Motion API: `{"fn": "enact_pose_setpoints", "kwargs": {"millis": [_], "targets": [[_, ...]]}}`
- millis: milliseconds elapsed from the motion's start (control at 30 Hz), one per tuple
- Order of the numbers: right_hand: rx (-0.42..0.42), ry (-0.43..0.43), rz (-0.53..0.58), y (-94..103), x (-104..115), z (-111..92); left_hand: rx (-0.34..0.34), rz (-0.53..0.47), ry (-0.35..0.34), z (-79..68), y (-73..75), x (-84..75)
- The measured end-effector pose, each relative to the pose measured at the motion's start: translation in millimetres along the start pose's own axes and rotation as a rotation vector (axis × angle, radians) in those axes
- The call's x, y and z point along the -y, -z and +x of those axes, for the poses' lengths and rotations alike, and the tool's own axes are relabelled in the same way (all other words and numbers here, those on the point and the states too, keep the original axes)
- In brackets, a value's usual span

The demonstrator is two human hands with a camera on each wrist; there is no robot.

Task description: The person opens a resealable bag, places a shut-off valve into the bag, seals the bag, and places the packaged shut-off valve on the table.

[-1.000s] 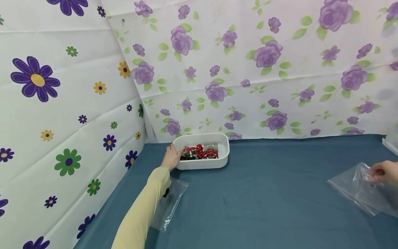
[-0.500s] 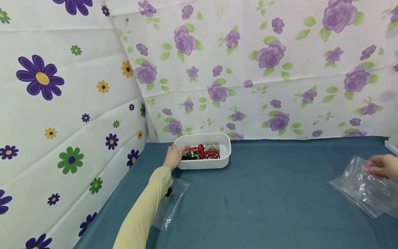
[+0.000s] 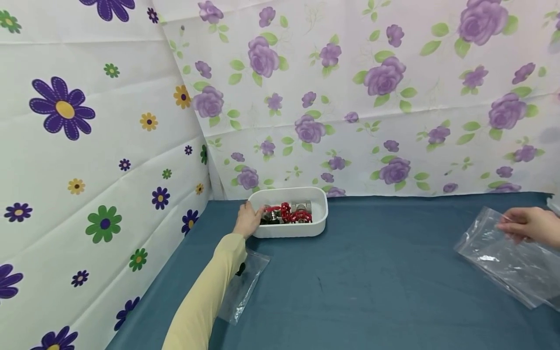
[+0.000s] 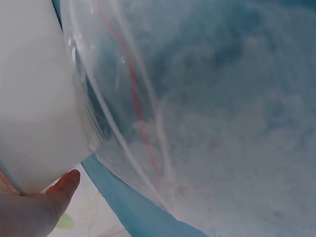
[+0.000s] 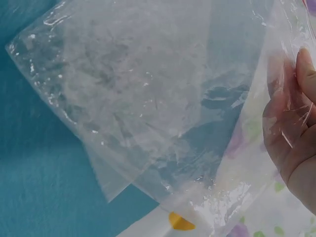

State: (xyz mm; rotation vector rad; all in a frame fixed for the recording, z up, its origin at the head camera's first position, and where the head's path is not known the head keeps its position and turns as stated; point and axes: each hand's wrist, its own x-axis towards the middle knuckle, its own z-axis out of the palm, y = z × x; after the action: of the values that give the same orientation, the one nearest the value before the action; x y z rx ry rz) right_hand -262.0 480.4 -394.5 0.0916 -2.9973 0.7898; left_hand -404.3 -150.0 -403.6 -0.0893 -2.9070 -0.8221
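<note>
My left hand (image 3: pixel 247 221) grips the left end of a white plastic bin (image 3: pixel 288 231); its thumb (image 4: pixel 66 187) lies by the bin's wall in the left wrist view. Inside the bin are valves with red handwheels (image 3: pixel 302 216) and some metal and black parts. Under my left forearm lies a clear zip bag (image 3: pixel 249 282) with a small black item in or on it. At the far right my right hand (image 3: pixel 531 226) pinches a clear plastic bag (image 5: pixel 163 108) near its edge. The bag hangs over another clear bag (image 5: pixel 109 185) lying on the table.
A dark blue cloth (image 3: pixel 372 282) covers the table. Behind it hangs a white curtain with purple roses (image 3: pixel 385 78); a flowered sheet (image 3: pixel 105 223) closes off the left side. The bin stands near the back left corner. Something white (image 3: pixel 554 203) shows at the back right edge.
My right hand has moved a little left and up, raising the upper bag's edge. My left hand stays on the bin. The whole head view has shifted slightly.
</note>
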Motion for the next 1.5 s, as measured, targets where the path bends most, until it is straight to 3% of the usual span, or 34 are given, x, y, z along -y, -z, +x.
{"fn": "enact_pose_setpoints", "kwargs": {"millis": [267,567,800,1100,1500], "targets": [[0.008,0.073,-0.061,1.3,28,3,0.014,0.041,-0.021,-0.7,0.4,-2.0],[0.01,0.09,-0.053,-1.2,41,6,0.018,0.092,-0.04,-1.4,-4.0,-2.3],[-0.001,0.101,-0.061,-3.8,45,4,0.049,0.044,-0.028,-0.4,-14.3,-18.8],[-0.016,0.113,-0.063,-0.9,55,8,0.042,0.066,-0.034,-1.0,-28.2,-40.9],[-0.011,0.116,0.043,-6.2,81,13,0.028,0.108,-0.049,-6.3,-43.3,-63.4]]}}
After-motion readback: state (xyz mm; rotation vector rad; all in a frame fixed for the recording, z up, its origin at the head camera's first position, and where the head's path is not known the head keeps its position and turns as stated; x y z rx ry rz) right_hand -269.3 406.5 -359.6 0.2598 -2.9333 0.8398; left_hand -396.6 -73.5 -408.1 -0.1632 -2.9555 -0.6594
